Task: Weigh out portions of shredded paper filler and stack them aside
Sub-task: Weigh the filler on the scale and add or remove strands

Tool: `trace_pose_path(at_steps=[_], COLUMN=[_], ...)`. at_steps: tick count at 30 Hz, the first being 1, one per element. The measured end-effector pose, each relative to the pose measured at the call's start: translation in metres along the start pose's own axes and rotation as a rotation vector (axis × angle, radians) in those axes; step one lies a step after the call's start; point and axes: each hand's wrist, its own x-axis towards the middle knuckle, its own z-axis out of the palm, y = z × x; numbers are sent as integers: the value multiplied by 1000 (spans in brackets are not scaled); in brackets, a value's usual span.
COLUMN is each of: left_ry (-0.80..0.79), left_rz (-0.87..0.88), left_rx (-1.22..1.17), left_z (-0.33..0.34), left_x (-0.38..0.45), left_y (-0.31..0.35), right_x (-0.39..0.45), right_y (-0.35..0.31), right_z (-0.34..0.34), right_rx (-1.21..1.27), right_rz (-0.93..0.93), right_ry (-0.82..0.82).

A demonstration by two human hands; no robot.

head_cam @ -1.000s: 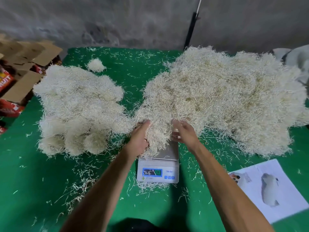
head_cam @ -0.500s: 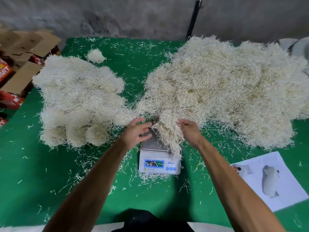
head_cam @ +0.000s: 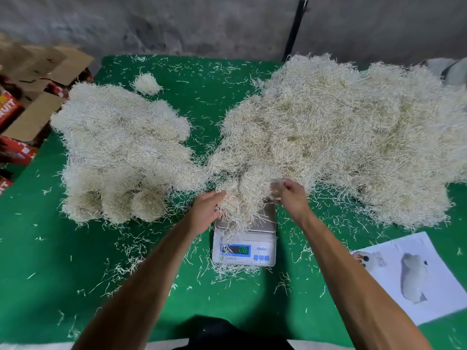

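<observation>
Listing near to far: scale (head_cam: 243,245) on the green table (head_cam: 75,261), your left hand (head_cam: 206,210) and right hand (head_cam: 290,195) gripping the paper portion (head_cam: 249,190) on its platform, weighed portions (head_cam: 121,152) far left, loose pile (head_cam: 341,137) far right.

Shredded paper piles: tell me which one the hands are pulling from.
The large loose heap on the right; both hands reach into its near edge above the scale.
</observation>
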Motion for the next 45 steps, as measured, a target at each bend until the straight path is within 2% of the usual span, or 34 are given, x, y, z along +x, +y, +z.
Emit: trace_pose_path(at_steps=[2,5,9,11,15,22,32,36,40,43,45], left_ry=[-11,43,212,267,203,80,137,154,232,185,165], left_rz=[-12,31,190,240,182,67,52,75,168,185,160], left_rx=[-33,-73,291,323,187,195,149,263,427,684,927], left_z=[5,1,-22,-32,-33,-22,-25,-27,-25,-17,-7], left_x=[3,4,6,7,0,-11,-18,-18,-22,-26,-27], left_y=[-1,1,0,-3,-4,-8,-15,-24,-33,-40,-44], right_x=[-5,-9,-13,-14,-14,-21,-24,-23,-22,-18,-14], right_y=[5,15,25,31,33,30,29,27,23,22,20], right_z=[8,6,-10,-16,-16,-7,4,8,12,16,23], right_rx=[-102,-402,-695,-789,-774,-755,-724,-685,-698,-696,-684], right_rz=[35,-54,-80,-121,-204,-250,-205,-202,-272,-329,-351], right_ry=[-115,-94,-34,32,165,108,81,105,218,233,155])
